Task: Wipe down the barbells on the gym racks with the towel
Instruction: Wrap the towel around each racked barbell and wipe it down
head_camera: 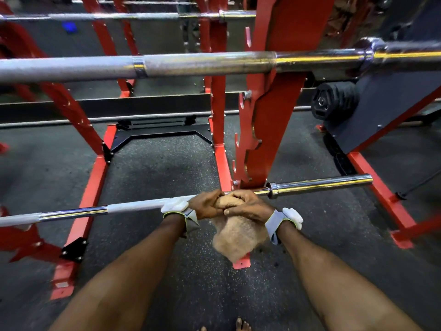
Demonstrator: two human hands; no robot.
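Note:
A low barbell (133,207) lies across the bottom hooks of the red rack (267,130). A tan towel (238,237) is wrapped over this bar near its right collar, with its loose end hanging below. My left hand (205,205) and my right hand (248,205) meet side by side on the bar, and both grip the towel around it. A second, thicker barbell (186,65) rests higher on the rack, above and beyond my hands. A third barbell (143,16) sits further back at the top.
Red rack uprights and floor rails stand left (93,177) and right (372,177) of me on the dark speckled rubber floor. Black weight plates (334,101) are stacked at the right. The low bar's chrome sleeve (319,185) sticks out to the right.

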